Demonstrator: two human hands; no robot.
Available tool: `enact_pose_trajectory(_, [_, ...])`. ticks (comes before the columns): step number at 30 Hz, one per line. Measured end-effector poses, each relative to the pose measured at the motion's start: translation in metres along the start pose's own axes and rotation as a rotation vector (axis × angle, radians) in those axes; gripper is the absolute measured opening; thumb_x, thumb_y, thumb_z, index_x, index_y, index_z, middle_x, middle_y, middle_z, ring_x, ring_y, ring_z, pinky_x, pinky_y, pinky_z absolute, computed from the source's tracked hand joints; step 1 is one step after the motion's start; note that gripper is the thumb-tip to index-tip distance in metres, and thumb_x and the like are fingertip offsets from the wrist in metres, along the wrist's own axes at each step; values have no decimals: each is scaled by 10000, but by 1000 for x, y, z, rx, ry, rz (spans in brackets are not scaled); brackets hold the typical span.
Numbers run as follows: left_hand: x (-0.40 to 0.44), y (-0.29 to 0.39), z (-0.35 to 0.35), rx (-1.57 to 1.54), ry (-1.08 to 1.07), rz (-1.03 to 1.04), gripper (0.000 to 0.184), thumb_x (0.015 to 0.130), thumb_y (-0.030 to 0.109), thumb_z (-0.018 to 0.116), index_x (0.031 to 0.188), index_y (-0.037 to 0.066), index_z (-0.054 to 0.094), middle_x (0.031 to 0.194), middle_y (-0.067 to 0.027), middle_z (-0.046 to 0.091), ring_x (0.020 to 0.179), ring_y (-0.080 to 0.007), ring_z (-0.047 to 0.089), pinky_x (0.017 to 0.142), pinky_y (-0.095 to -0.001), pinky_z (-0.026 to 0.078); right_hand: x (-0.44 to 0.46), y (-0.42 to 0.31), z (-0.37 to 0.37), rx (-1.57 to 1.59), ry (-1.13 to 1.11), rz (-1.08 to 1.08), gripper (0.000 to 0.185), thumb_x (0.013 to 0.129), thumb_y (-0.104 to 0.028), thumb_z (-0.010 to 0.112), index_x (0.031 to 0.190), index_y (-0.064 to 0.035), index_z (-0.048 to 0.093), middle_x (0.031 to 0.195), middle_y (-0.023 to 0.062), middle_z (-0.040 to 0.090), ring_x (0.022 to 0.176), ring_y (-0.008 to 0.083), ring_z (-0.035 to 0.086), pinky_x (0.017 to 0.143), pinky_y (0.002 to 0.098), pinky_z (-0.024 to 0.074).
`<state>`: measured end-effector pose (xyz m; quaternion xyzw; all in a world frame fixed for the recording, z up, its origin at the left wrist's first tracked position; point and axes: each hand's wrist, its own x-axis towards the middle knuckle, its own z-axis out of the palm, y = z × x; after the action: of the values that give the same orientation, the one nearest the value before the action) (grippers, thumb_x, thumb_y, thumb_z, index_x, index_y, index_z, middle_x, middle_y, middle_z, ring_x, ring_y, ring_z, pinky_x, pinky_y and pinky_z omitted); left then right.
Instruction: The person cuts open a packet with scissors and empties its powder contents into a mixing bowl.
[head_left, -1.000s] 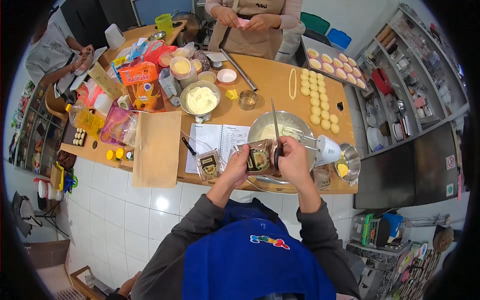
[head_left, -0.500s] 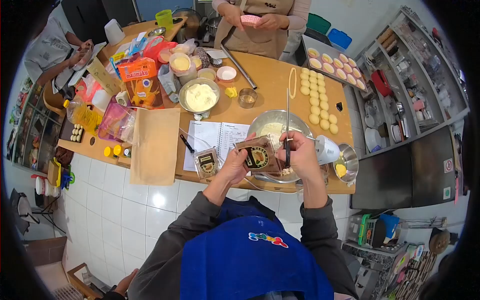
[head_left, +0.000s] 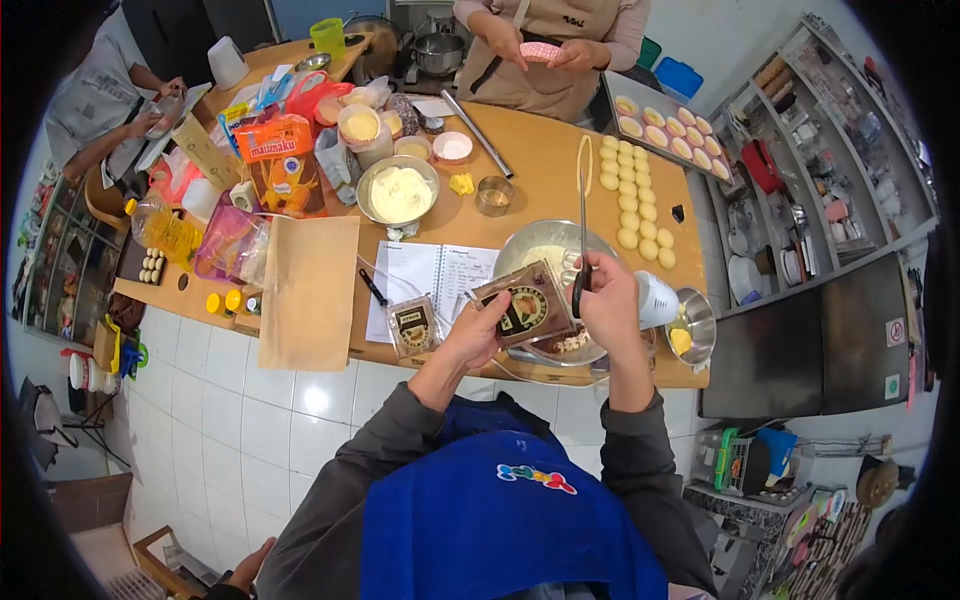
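Note:
My left hand [head_left: 478,335] grips a clear packet of brown powder [head_left: 528,303] with a dark and yellow label, thumb on its front. Closed round the black handle of a long, thin metal blade [head_left: 584,215] is my right hand [head_left: 607,305]. The blade points up and away; I cannot tell if it is a knife or scissors. Both hands are over a large metal mixing bowl [head_left: 513,252] with pale contents, partly hidden by the packet. A white hand mixer [head_left: 656,298] rests at the bowl's right side. A similar packet [head_left: 413,326] lies by my left hand.
An open notebook [head_left: 455,272] and brown paper [head_left: 310,290] lie to the left. Rows of dough balls [head_left: 628,190] sit right of the bowl, and a small bowl [head_left: 697,335] holds something yellow. Across the table, a person holds pink paper cups [head_left: 540,52] beside a tray [head_left: 622,95].
The packet has turned slightly and sits closer under my right hand. My right hand and the blade have shifted slightly right. The person across has moved right with the pink cups.

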<state>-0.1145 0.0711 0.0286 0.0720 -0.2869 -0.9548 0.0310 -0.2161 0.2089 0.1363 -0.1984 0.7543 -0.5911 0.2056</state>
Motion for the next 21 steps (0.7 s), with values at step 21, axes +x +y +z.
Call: enact_pose_trajectory(21, [4, 1, 4, -28, 22, 57, 463, 924, 378, 464, 1261, 63, 423, 1162, -91, 547, 1020, -196, 567, 857, -384, 499, -5, -4, 10, 58, -14, -27, 291, 685, 46, 623, 956, -20, 539, 683, -3, 569, 597, 41, 510, 538, 177, 401])
